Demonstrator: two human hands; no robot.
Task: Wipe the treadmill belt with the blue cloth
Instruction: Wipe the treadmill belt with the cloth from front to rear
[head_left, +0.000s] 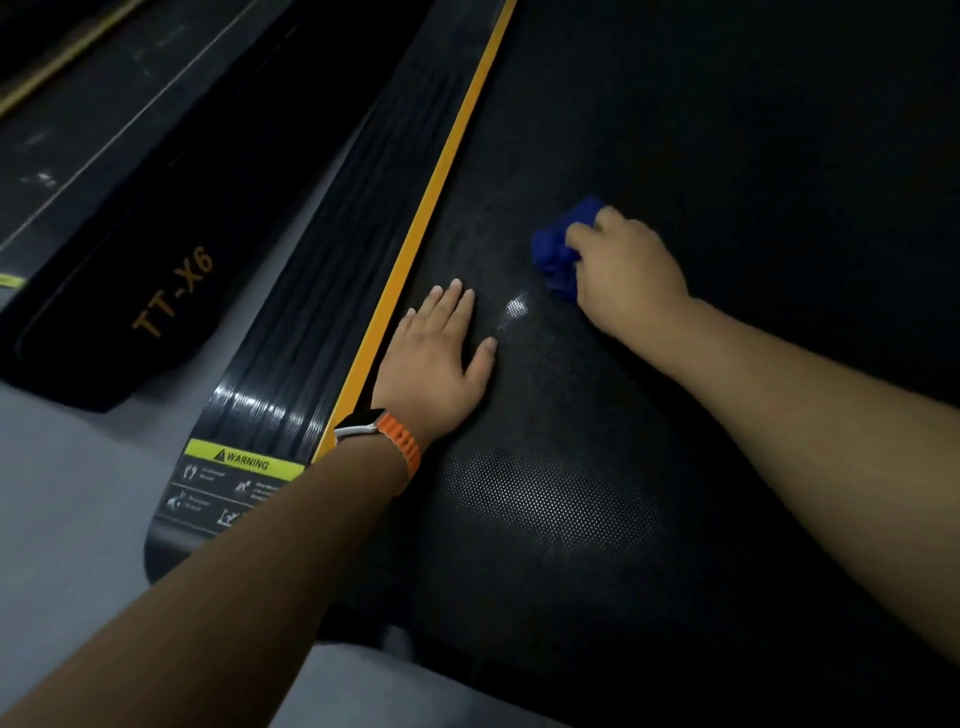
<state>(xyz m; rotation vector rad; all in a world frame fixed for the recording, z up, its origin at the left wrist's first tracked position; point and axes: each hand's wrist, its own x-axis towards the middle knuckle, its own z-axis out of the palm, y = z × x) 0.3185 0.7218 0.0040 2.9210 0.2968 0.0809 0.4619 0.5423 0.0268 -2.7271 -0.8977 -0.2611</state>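
We grip bunched blue cloth (558, 249) in right hand (626, 270); left hand (436, 353) flat, fingers spread, on treadmill belt (727, 156). Risk: belt slips under weight, far side missed.

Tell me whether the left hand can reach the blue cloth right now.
Probably yes: the left hand lies flat on the belt, with bare belt between it and the blue cloth, though the right hand grips it.
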